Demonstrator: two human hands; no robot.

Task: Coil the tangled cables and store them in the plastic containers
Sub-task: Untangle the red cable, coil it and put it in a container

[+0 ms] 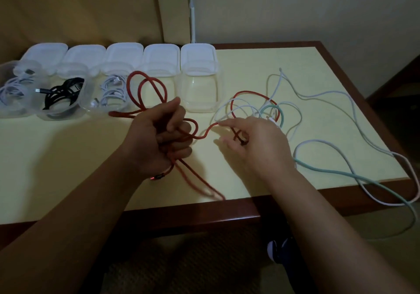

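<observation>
The left hand (159,136) has its fingers curled around several loops of the red braided cable (148,90) and grips them above the pale yellow tabletop with dark brown wooden edge (68,157). Two red loops stand up from this hand in front of the plastic containers, and other loops hang down from it toward the near edge of the table, where a red connector tip (156,177) shows below the wrist. From the left hand the red cable runs to the right hand (254,143), which lies just beside it, with the index finger stretched and the other fingers curled around a dark end of the cable. Behind and to the right of this hand lies the tangle of white and mint-green cables (270,109), still crossed by a red loop. Five clear plastic containers with white lids (200,89) stand in a row at the far left; three hold coiled cables.
</observation>
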